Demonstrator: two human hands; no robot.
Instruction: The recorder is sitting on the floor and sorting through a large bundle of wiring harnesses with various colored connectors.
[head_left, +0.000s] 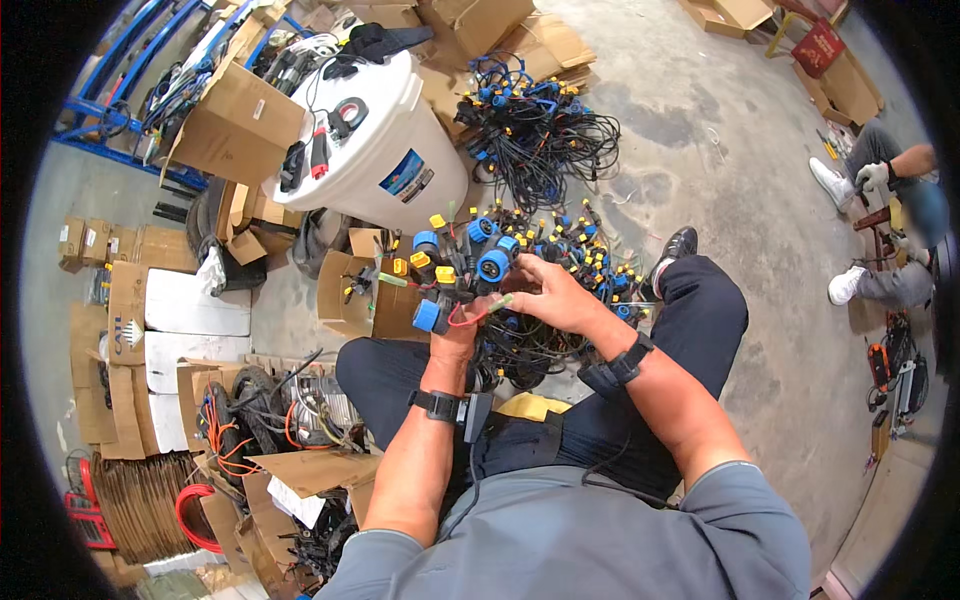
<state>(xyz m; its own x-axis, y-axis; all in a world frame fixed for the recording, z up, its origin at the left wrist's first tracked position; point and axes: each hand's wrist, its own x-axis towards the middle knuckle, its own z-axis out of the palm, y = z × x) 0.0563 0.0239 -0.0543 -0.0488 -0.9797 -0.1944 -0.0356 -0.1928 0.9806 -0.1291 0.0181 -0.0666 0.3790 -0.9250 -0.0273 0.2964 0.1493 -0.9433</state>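
My left hand (466, 321) grips a bunch of cable connectors with blue collars (493, 265) and yellow plugs (445, 275). A red wire (463, 322) with a light green end sleeve loops in front of the fingers. On the right side of the same bunch, my right hand (556, 294) has its thumb at the green sleeve and its fingers curled around behind, partly hidden. Under and beyond both hands, a heap of black cables with blue and yellow connectors (600, 259) lies on the floor between my legs.
A white lidded tub (442, 161) carries tape and a red-handled tool. Past it lies another cable pile (540, 142). At left are an open cardboard box (345, 296) with connectors and white boxes (196, 301). Another person's gloved hand (871, 177) shows at far right.
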